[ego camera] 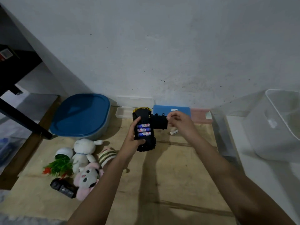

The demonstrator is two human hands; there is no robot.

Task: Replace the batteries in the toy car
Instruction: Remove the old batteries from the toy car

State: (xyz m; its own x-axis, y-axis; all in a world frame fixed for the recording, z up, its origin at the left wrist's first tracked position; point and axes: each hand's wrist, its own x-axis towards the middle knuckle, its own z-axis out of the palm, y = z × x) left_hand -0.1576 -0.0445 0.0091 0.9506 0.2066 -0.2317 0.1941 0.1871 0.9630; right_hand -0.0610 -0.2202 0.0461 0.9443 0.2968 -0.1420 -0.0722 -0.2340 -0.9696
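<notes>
- Above the wooden board (170, 184), your left hand (131, 138) grips the upturned toy car (146, 146), thumb along its underside.
- Your right hand (178, 122) pinches the black battery cover (159, 122) just beside the car.
- Three batteries (144, 130) sit in the bay; one loose battery (174, 132) lies on the board.
- Three plush toys (84, 148) lie to the left.

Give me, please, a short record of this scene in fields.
car: underside up, gripped by the left hand
compartment: open
batteries: three, side by side in the compartment
cover: off the compartment, at the car's right side, pinched by the right hand
loose battery: lying on the cardboard under the right hand
nearby: plush toys and a blue-lidded tub to the left
</notes>
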